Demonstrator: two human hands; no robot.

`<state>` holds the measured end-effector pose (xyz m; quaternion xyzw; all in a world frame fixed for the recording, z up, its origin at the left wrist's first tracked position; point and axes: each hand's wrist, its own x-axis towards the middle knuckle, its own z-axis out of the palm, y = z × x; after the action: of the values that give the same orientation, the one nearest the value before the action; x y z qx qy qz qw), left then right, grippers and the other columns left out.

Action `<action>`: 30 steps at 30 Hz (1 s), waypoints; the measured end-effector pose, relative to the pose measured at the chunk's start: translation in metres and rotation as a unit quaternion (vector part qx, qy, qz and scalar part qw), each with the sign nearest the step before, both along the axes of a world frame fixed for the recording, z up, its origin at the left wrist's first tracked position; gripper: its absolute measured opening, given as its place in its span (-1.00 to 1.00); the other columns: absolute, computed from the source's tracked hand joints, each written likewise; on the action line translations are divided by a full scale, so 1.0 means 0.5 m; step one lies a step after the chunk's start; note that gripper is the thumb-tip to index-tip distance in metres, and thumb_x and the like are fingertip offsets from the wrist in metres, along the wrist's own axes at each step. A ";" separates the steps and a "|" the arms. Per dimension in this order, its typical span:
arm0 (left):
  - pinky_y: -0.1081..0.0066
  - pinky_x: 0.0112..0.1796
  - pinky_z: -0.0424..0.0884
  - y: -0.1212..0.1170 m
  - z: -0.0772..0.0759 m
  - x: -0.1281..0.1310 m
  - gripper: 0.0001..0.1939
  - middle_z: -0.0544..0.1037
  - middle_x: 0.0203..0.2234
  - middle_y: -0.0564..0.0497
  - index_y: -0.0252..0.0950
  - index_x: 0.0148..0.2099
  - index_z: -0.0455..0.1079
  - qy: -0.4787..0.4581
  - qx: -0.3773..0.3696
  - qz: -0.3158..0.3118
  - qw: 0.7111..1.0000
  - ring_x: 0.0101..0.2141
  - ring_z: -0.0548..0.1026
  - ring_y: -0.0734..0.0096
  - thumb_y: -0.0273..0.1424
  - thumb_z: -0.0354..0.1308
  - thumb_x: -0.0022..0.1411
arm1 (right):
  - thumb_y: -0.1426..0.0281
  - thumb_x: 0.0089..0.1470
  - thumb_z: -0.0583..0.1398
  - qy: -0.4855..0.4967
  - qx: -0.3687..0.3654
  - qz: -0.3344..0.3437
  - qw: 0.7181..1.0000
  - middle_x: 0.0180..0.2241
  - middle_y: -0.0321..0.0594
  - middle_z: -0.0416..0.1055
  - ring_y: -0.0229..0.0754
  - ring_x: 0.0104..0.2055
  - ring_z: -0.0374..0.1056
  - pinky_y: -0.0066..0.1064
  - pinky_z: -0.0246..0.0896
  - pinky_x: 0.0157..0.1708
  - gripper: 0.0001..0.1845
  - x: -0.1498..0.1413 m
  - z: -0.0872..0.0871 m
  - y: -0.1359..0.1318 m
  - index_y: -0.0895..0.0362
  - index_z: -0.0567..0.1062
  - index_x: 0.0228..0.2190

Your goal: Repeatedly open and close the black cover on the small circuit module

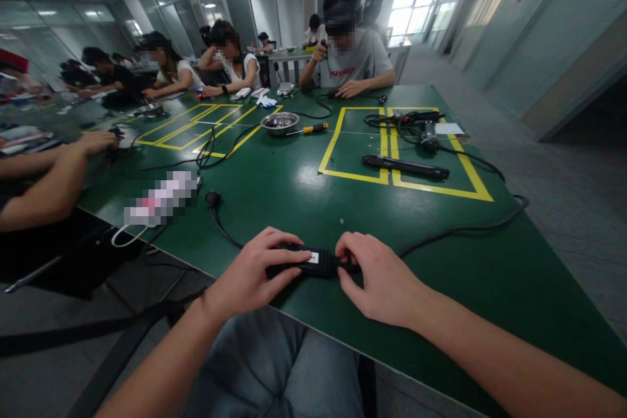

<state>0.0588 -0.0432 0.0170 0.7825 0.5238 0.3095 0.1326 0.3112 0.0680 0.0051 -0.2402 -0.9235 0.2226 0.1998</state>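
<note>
At the table's front edge lies a black ribbed block (pixel 323 262) with a small white label and a black cord at either end. My left hand (pixel 267 268) grips its left part, fingers over the top and thumb along the near side. My right hand (pixel 375 274) is closed around the narrow right end, where the cord leaves; the fingers partly hide what they pinch. From the left side a cord runs to a black plug (pixel 213 200) on the table. The right-hand cord (pixel 465 229) curves away over the table towards the far right.
Yellow tape outlines mark the green table (pixel 274 189). Beyond my hands are a long black tool part (pixel 406 167), a bundle of black cables (pixel 406 124), a screwdriver (pixel 313 128), a metal bowl (pixel 279 123) and a blurred-out pale item (pixel 164 197). Co-workers sit opposite and left.
</note>
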 end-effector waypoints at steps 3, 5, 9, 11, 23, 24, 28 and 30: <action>0.09 0.09 0.54 -0.004 -0.003 -0.003 -0.69 0.66 0.06 -0.14 -0.09 0.18 0.66 -0.003 0.012 0.005 1.000 0.05 0.55 0.13 -0.43 0.26 0.49 | 0.52 0.12 0.22 -0.002 0.000 0.002 1.000 -0.34 -0.24 0.41 -0.08 -0.30 0.33 -0.25 0.16 -0.26 -0.81 -0.001 -0.001 0.000 0.05 0.32 -0.27; 0.09 0.10 0.53 -0.004 -0.002 -0.002 -0.69 0.65 0.07 -0.14 -0.10 0.18 0.65 0.001 0.012 0.006 1.000 0.05 0.55 0.13 -0.43 0.25 0.49 | 0.53 0.12 0.22 -0.001 0.001 0.005 1.000 -0.33 -0.24 0.41 -0.08 -0.30 0.33 -0.24 0.17 -0.25 -0.81 -0.001 0.000 0.000 0.06 0.33 -0.27; 0.08 0.10 0.53 -0.002 0.006 0.005 -0.71 0.66 0.06 -0.15 -0.12 0.16 0.65 0.014 0.010 0.005 1.000 0.04 0.55 0.12 -0.43 0.24 0.49 | 0.51 0.12 0.25 -0.002 -0.001 0.011 1.000 -0.29 -0.21 0.46 -0.07 -0.27 0.36 -0.22 0.21 -0.22 -0.76 -0.001 0.005 -0.003 0.09 0.42 -0.16; 0.08 0.09 0.54 -0.002 0.008 0.008 -0.73 0.66 0.05 -0.16 -0.14 0.15 0.65 0.022 0.017 0.003 1.000 0.03 0.55 0.12 -0.43 0.24 0.49 | 0.46 0.15 0.30 -0.004 -0.001 0.014 1.000 -0.27 -0.20 0.48 -0.04 -0.24 0.40 -0.20 0.23 -0.20 -0.68 -0.001 0.005 -0.004 0.10 0.46 -0.04; 0.07 0.08 0.54 -0.005 -0.001 0.012 -0.72 0.67 0.06 -0.17 -0.15 0.18 0.62 0.000 0.012 0.003 1.000 0.02 0.56 0.12 -0.39 0.21 0.53 | 0.38 0.22 0.39 -0.017 0.019 0.012 1.000 -0.25 -0.21 0.53 -0.01 -0.20 0.46 -0.20 0.28 -0.19 -0.67 -0.008 -0.009 -0.002 0.07 0.52 0.00; 0.09 0.08 0.54 -0.005 0.001 0.012 -0.73 0.68 0.04 -0.17 -0.17 0.17 0.61 -0.017 0.006 0.003 1.000 0.02 0.57 0.12 -0.38 0.21 0.53 | 0.37 0.20 0.40 -0.017 0.011 0.003 1.000 -0.27 -0.23 0.52 -0.02 -0.22 0.46 -0.20 0.28 -0.21 -0.60 -0.008 -0.008 -0.003 0.08 0.50 0.05; 0.11 0.09 0.53 0.007 0.003 0.010 -0.77 0.69 0.01 -0.16 -0.22 0.13 0.57 -0.080 0.008 0.070 0.994 0.02 0.59 0.11 -0.36 0.22 0.50 | 0.33 0.13 0.44 -0.014 -0.019 -0.033 0.999 -0.31 -0.28 0.47 -0.05 -0.31 0.41 -0.24 0.24 -0.28 -0.45 -0.008 -0.005 -0.007 0.09 0.43 0.10; 0.09 0.11 0.52 0.020 0.002 0.009 -0.78 0.69 0.02 -0.15 -0.22 0.10 0.56 -0.078 0.008 0.109 0.991 0.04 0.58 0.10 -0.40 0.23 0.46 | 0.34 0.14 0.42 -0.014 -0.017 -0.031 0.999 -0.31 -0.28 0.47 -0.06 -0.31 0.40 -0.24 0.22 -0.29 -0.55 -0.008 -0.005 -0.007 0.08 0.45 0.02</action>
<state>0.0634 -0.0332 0.0179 0.6953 0.5913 0.3867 0.1321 0.3072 0.0643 0.0028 -0.2752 -0.9143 0.2286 0.1899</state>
